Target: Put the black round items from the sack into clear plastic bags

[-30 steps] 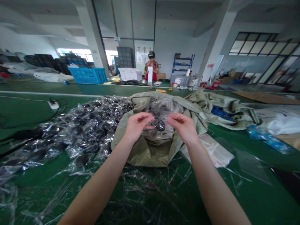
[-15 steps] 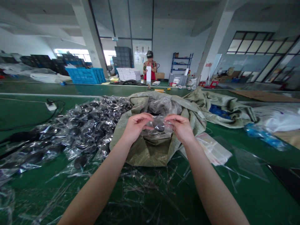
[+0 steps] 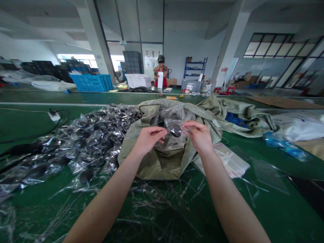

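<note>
My left hand (image 3: 148, 139) and my right hand (image 3: 199, 136) are both closed in a pinch on the two sides of a small clear plastic bag (image 3: 174, 132) that holds a black oval part. I hold it above the open mouth of an olive woven sack (image 3: 162, 162) lying on the green table. Inside the sack more clear bags with black parts show behind my fingers. A big heap of the same bagged black parts (image 3: 83, 141) spreads over the table to the left of my left hand.
Loose clear plastic strips (image 3: 157, 206) litter the green table (image 3: 265, 202) between my forearms. Flat clear bags (image 3: 231, 160) lie right of the sack, a second crumpled sack (image 3: 235, 113) behind. A power strip (image 3: 55, 116) with cable sits far left. A person (image 3: 160, 72) stands at the far table.
Both hands have risen a little and drawn closer together with the small bag; the black part now sits higher, between my fingertips.
</note>
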Motion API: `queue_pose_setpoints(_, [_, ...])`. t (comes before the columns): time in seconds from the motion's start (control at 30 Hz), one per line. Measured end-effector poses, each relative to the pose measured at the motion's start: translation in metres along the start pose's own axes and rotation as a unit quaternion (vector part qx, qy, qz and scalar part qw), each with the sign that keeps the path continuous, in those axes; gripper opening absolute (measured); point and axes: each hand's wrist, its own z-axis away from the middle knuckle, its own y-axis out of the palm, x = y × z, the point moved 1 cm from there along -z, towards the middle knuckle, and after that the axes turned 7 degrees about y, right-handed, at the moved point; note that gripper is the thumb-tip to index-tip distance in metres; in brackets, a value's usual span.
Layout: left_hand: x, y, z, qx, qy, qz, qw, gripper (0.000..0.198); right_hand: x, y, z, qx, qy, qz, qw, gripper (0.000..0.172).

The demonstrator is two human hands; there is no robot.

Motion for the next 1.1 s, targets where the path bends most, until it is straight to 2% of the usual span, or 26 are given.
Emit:
queue_pose_setpoints(0.23, [-0.004, -0.001, 0.0, 0.034, 0.053, -0.062, 0.996, 0.024, 0.0, 0.0, 0.001, 0.005, -0.007, 0.015, 1.0, 0.011])
queue_pose_setpoints(0.3, [-0.001, 0.002, 0.0, 0.017, 0.036, -0.037, 0.998, 0.024, -0.001, -0.001, 0.0, 0.011, -0.015, 0.009, 1.0, 0.009])
queue_pose_setpoints(0.47, [0.009, 0.012, -0.001, -0.021, -0.041, 0.108, 0.993, 0.025, -0.002, -0.003, 0.0, 0.013, -0.052, 0.011, 0.998, 0.008])
queue_pose_setpoints(0.67, [-0.002, 0.007, 0.001, -0.081, 0.022, 0.088, 0.993, 0.03, 0.003, -0.005, 0.002, 0.004, -0.089, 0.05, 0.995, 0.011])
queue_pose_setpoints(0.77, [-0.007, 0.006, 0.003, -0.06, 0.028, 0.083, 0.994, 0.033, 0.003, -0.005, 0.002, 0.005, -0.098, 0.055, 0.994, 0.011])
queue_pose_setpoints(0.87, [-0.009, 0.007, 0.005, -0.043, 0.005, 0.075, 0.996, 0.034, 0.002, -0.007, 0.0, 0.012, -0.116, 0.06, 0.991, 0.011])
queue_pose_setpoints(1.1, [-0.018, 0.01, 0.009, -0.042, -0.018, 0.093, 0.995, 0.033, 0.002, -0.011, -0.003, 0.018, -0.136, 0.08, 0.987, 0.011])
